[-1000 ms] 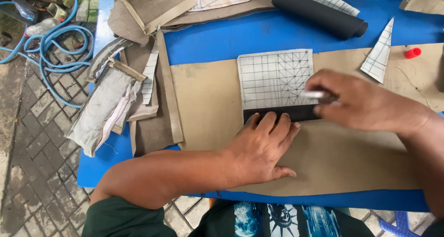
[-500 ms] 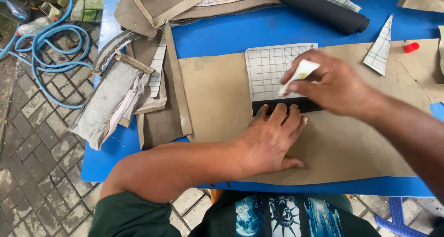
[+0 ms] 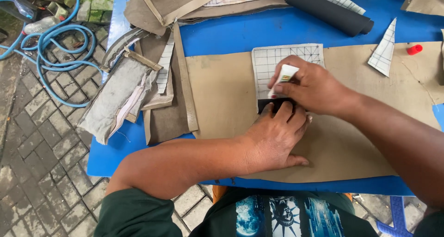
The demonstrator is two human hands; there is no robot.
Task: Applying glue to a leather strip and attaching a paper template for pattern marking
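Note:
A tan fabric sheet (image 3: 222,93) lies on the blue table (image 3: 231,33). On it rests a white grid-lined patch (image 3: 270,59) with a black strip (image 3: 266,105) along its near edge. My left hand (image 3: 275,137) presses flat on the fabric, fingertips on the black strip. My right hand (image 3: 314,86) holds a small white glue tube (image 3: 283,78) upright, its tip down at the black strip.
A black roll (image 3: 330,10) and a triangular grid-lined offcut (image 3: 385,49) lie at the back right, with a red cap (image 3: 414,49) beside them. Grey and brown fabric scraps (image 3: 134,84) pile at the table's left edge. A blue hose (image 3: 51,52) coils on the paved ground.
My right hand has drawn leftward and nearer, turning the glue tube upright and bringing its tip down to the black strip. The left hand stays pressed in place.

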